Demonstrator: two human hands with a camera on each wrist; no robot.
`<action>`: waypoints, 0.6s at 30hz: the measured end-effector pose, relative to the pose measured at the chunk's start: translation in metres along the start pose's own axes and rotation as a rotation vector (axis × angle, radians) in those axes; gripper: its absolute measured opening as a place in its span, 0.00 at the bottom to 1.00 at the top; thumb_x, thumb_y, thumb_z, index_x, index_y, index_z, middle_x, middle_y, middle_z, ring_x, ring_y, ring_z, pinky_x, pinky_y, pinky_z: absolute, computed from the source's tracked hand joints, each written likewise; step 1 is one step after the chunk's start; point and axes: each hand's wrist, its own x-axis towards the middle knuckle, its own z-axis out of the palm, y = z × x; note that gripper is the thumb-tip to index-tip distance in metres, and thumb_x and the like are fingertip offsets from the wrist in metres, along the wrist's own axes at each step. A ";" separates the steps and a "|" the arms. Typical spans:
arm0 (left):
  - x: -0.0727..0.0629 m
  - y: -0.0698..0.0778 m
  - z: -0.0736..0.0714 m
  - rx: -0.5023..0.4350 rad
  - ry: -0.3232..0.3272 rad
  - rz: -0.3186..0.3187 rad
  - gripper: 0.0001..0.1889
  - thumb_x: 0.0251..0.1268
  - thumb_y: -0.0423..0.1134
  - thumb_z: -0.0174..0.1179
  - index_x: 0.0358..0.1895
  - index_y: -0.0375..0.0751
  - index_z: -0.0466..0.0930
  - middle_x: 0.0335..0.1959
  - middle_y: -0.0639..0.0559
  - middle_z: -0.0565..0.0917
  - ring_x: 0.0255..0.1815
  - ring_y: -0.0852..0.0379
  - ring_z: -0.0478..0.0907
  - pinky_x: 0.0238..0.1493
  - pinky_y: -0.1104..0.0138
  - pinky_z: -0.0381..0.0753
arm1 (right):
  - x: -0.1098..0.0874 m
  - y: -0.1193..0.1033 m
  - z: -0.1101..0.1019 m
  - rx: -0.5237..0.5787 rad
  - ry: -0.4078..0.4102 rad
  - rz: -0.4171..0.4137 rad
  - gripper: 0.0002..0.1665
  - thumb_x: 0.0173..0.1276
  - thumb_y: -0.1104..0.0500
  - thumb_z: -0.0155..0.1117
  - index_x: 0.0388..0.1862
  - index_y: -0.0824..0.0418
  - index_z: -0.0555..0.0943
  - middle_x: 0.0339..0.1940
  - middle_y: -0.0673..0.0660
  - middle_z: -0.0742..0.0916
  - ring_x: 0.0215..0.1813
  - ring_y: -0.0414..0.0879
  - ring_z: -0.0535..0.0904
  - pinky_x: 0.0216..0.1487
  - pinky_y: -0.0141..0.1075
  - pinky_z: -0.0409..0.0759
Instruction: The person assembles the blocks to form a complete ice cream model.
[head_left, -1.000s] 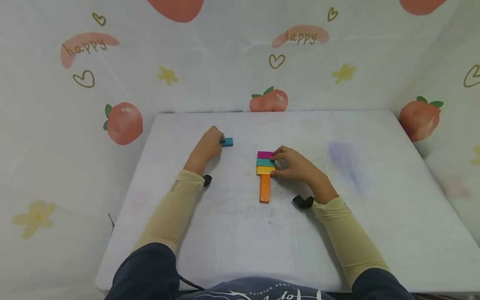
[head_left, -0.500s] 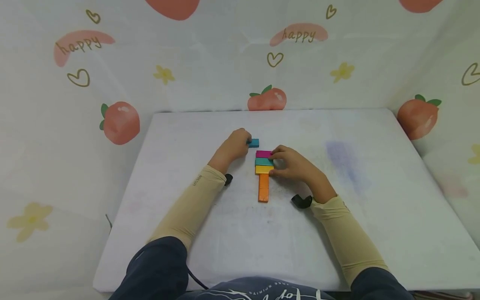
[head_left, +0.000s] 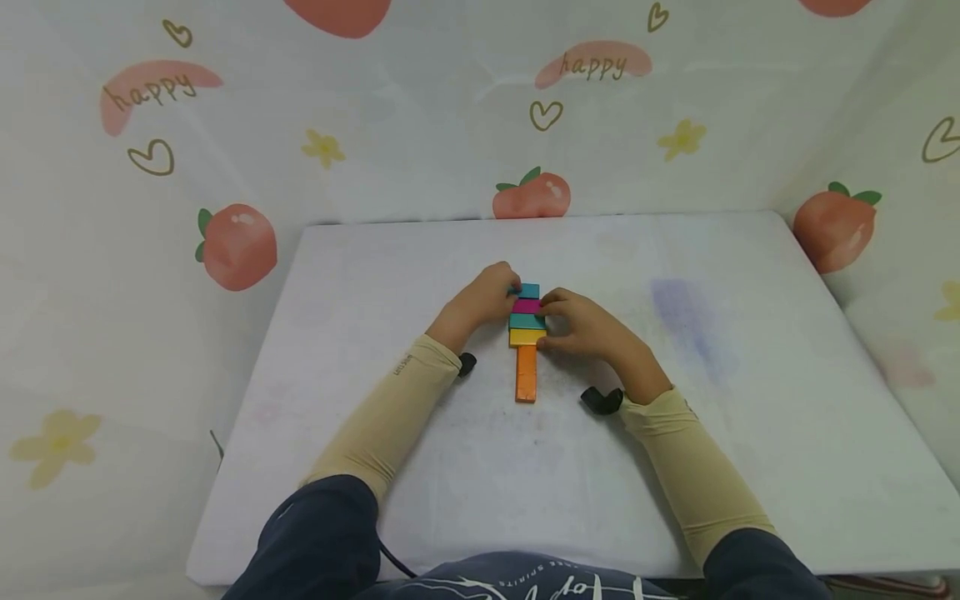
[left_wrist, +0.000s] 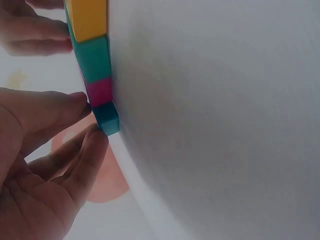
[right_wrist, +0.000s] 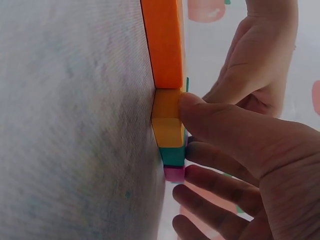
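Observation:
My left hand (head_left: 480, 302) pinches a blue block (head_left: 529, 291) between thumb and fingertips at its left end. The block lies against the far side of a magenta block (head_left: 527, 306). Nearer to me, a teal block (head_left: 528, 321) and a yellow block (head_left: 527, 337) follow, all laid crosswise in a row. An orange block (head_left: 527, 375) lies lengthwise, its far end meeting the yellow one. My right hand (head_left: 588, 331) holds the row's right end; its thumb is on the yellow block (right_wrist: 167, 127), with fingers by the teal and magenta blocks (right_wrist: 174, 173).
The blocks lie on a white table (head_left: 637, 475) with a faint purple stain (head_left: 686, 321) to the right. A fruit-patterned cloth (head_left: 427, 108) hangs behind and at the sides. Black wrist cameras (head_left: 602, 401) sit just above the tabletop.
My left hand has carried the blue block rightward and then slightly nearer, up against the magenta block. My right hand stays at the row, and the view has shifted slightly.

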 end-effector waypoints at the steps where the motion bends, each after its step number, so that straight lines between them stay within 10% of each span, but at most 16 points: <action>1: -0.001 0.001 0.000 -0.007 -0.004 0.003 0.14 0.79 0.32 0.57 0.59 0.28 0.85 0.56 0.38 0.82 0.59 0.46 0.79 0.71 0.59 0.80 | 0.000 0.000 0.000 -0.001 0.001 -0.003 0.31 0.67 0.50 0.80 0.64 0.65 0.85 0.69 0.61 0.81 0.71 0.57 0.77 0.76 0.54 0.76; 18: -0.015 0.007 -0.002 0.046 0.024 0.035 0.15 0.79 0.38 0.61 0.59 0.33 0.86 0.59 0.41 0.81 0.59 0.48 0.81 0.69 0.60 0.82 | -0.004 0.001 -0.004 -0.005 0.091 -0.024 0.23 0.72 0.52 0.74 0.59 0.65 0.86 0.66 0.62 0.83 0.68 0.58 0.79 0.74 0.56 0.78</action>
